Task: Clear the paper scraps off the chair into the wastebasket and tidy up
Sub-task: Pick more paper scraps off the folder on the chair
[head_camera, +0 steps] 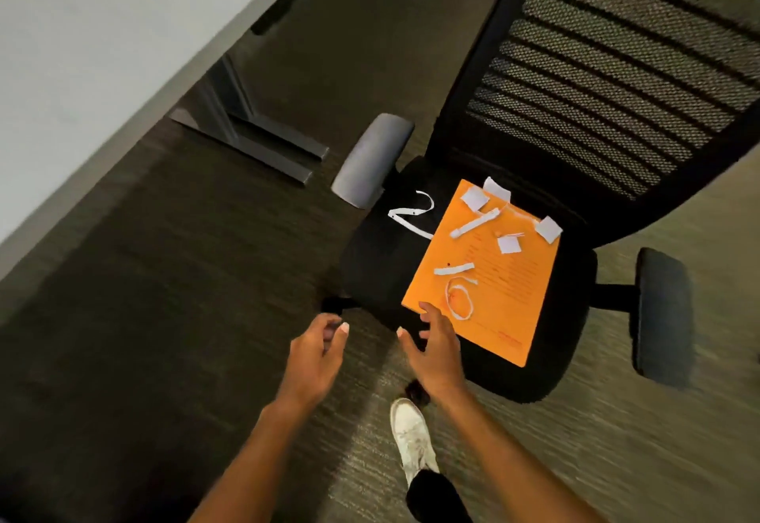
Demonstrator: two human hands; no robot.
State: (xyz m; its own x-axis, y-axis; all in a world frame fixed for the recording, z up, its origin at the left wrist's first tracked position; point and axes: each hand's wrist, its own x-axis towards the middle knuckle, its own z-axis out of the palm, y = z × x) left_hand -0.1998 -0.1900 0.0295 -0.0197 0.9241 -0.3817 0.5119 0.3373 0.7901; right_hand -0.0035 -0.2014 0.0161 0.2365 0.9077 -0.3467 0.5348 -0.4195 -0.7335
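A black office chair [374, 259] with a mesh back stands in front of me. On its seat lies an orange sheet [499, 296] carrying several white paper scraps [473, 198] and strips, one curled into a loop [459, 299]. A long curly white strip [411, 214] lies on the bare seat left of the sheet. My right hand [434, 352] is open, its fingertips at the sheet's near corner. My left hand [316, 354] hovers beside the seat's front left edge, fingers curled and apart, holding nothing. No wastebasket is in view.
A white desk [74, 49] runs along the left, its dark metal legs [246, 127] on the carpet. The chair's armrests [372, 158] stick out on both sides, the right one [662, 317] over grey carpet. My white shoe [411, 436] is near the chair's base.
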